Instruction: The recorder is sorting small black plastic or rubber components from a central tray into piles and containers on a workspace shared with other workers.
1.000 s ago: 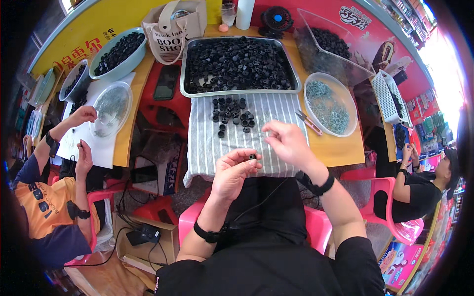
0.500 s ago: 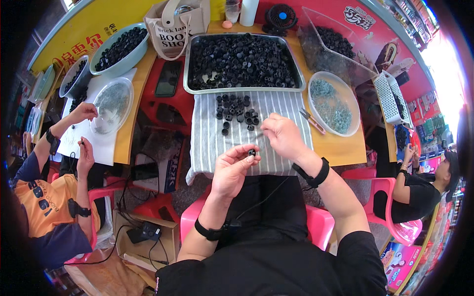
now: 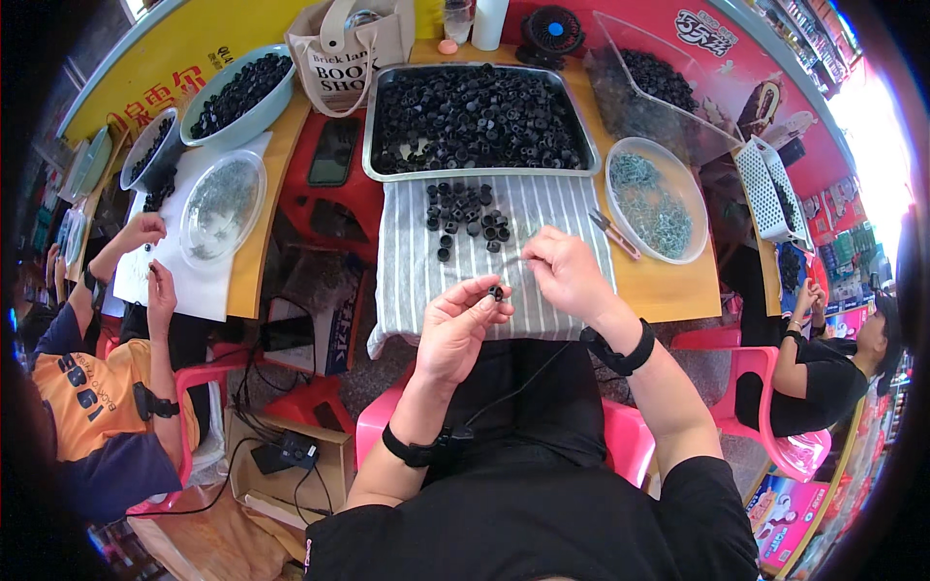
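Note:
My left hand pinches a small round black plastic cap between thumb and fingertips, above the near edge of a grey-and-white striped cloth. To its right, and a little farther off, my right hand has thumb and index finger pressed together; anything between them is too small to make out. The two hands are apart. A loose group of similar black caps lies on the cloth just beyond them. Behind that, a metal tray is heaped with more of these caps.
Right of the cloth are small pliers and a round tub of small silvery pieces. A clear bin of black parts and a black fan stand behind. People work at left and right.
My right hand has shifted slightly to the right, away from the cap. My left hand still holds the cap in nearly the same place.

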Demonstrator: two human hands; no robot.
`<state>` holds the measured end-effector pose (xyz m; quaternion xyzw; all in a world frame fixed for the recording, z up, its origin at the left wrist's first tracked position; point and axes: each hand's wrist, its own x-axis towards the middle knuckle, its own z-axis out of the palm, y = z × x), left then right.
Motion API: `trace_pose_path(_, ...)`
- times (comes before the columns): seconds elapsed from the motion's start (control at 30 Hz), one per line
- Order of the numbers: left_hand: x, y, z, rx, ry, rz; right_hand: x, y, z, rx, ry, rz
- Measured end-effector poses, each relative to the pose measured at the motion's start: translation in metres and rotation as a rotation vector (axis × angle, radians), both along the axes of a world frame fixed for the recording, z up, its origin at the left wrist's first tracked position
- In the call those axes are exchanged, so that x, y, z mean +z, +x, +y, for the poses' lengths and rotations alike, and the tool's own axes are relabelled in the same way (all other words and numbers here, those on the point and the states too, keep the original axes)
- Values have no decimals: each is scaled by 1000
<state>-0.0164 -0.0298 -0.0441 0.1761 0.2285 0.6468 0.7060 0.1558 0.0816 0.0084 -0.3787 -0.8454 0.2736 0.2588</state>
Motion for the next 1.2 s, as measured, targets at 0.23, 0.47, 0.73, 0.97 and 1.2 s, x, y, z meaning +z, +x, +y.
trace_pose_path(0.23,1,2,-1,16,-13,40,7,-4,-4,10,103,-54)
trace_pose_path(0.47,0,1,-2,18,-4,35,3,5,5,45,17,-120)
trace_pose_path(0.73,-3,2,-1,24,-7,19,6,-39,53,88,144,-3)
trace_pose_path(0.97,-5,5,-4,41,20,50,22,-74,62,120,122,-432)
trace_pose_path(1.2,-1,4,-4,32,-3,42,24,-40,48,146,39,-152)
